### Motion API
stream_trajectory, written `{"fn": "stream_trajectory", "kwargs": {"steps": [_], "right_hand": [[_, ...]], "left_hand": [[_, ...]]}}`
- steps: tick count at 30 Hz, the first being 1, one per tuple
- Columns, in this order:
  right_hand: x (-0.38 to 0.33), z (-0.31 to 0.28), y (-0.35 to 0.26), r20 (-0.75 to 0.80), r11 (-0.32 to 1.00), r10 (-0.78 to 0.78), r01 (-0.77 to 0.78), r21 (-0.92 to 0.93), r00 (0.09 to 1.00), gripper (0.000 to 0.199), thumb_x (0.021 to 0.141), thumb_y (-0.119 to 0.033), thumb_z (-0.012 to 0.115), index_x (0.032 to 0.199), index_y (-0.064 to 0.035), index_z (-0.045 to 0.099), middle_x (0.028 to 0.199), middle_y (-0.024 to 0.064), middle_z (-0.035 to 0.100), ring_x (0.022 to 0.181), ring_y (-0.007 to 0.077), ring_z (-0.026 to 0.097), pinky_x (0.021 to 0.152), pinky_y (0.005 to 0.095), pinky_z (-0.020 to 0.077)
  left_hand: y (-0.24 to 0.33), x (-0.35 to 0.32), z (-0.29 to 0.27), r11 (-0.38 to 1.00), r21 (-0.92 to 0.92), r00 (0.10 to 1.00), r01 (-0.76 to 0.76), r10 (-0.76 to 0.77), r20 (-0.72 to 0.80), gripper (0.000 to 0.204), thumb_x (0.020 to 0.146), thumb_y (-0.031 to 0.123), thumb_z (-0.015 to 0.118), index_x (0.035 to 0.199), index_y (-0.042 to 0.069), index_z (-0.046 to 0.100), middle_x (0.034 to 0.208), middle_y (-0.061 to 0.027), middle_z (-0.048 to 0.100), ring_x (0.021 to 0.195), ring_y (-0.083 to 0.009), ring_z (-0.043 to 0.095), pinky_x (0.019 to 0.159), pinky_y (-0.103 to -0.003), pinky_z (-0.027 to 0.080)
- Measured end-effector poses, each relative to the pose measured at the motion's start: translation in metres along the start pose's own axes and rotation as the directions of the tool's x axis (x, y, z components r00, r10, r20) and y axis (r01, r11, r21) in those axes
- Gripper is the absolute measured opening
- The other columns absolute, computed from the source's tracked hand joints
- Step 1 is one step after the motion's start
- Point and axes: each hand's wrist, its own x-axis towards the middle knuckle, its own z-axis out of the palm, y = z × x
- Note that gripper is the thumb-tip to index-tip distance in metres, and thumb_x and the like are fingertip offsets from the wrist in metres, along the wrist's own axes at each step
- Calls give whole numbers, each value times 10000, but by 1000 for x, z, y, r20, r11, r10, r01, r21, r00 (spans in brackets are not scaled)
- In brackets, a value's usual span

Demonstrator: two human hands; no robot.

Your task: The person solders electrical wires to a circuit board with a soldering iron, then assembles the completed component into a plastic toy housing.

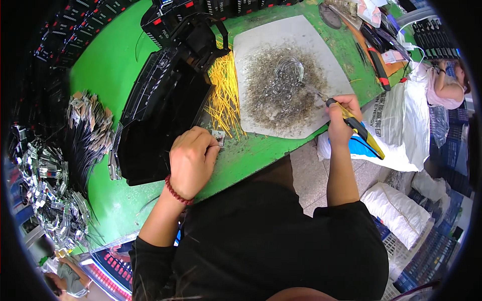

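In my right hand (344, 116) is a soldering iron (362, 131) with a yellow and black handle, gripped like a pen. Its metal tip points left over a pale board (256, 37) strewn with grey solder spatter. A loose coil of silvery solder wire (292, 67) lies on that board, close to the tip. My left hand (192, 158) is closed at the table edge, its fingertips pinching a small white piece (219, 136), perhaps a circuit board. Just beyond it, a large black plastic shell (155, 120) rests on the table.
Yellow wires (223, 90) lie beside the shell on the green table (100, 65). Bundled black leads (90, 125) and shiny metallic parts (50, 185) pile up at left. Black housings (75, 25) line the back. A red-black tool (379, 67) and white sacks (396, 130) are at right.
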Motion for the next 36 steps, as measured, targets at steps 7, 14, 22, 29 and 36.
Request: {"fn": "stream_trajectory", "kwargs": {"steps": [7, 14, 22, 29, 36], "right_hand": [[-1, -3, 3, -44, 999, -52, 51, -15, 998, 118, 811, 24, 624, 912, -15, 578, 766, -11, 563, 651, 39, 498, 589, 195, 388], [-4, -4, 0, -101, 999, -13, 18, 47, 995, 92, 801, -16, 602, 885, -1, 569, 756, 28, 580, 612, 77, 556, 581, 212, 457], [-64, 39, -29, 247, 984, 27, -69, 165, 969, 106, 820, -54, 569, 895, -6, 513, 728, 67, 527, 584, 111, 486, 549, 233, 409], [-98, 68, -33, 435, 958, 81, -191, 215, 897, 220, 825, -116, 706, 924, -11, 540, 754, -1, 565, 636, 28, 461, 561, 210, 356], [-97, 75, -37, 427, 963, 44, -152, 222, 903, 195, 821, -82, 694, 918, -3, 545, 735, -7, 558, 609, 25, 452, 542, 208, 354]], "left_hand": [[2, 2, -3, 1000, -11, 1000, 19, -19, 25, 126, 702, -9, 710, 737, 41, 599, 794, -100, 602, 745, -313, 605, 676, -394, 481], [3, 1, -10, 999, -16, 995, 44, -42, 93, 88, 741, -9, 684, 772, 12, 604, 824, -127, 604, 768, -328, 613, 677, -376, 488], [-2, 4, -5, 999, -34, 998, 24, -23, 50, 57, 765, 13, 682, 773, 20, 626, 814, -121, 611, 764, -320, 621, 663, -374, 497], [-4, -4, -5, 999, 5, 998, 33, -33, 49, 55, 777, 35, 676, 790, 33, 623, 820, -109, 611, 769, -318, 621, 679, -384, 498], [0, -4, 1, 992, 124, 1000, 12, -13, 1, 84, 762, 51, 687, 768, 59, 603, 805, -89, 606, 768, -306, 623, 676, -396, 500]]}}
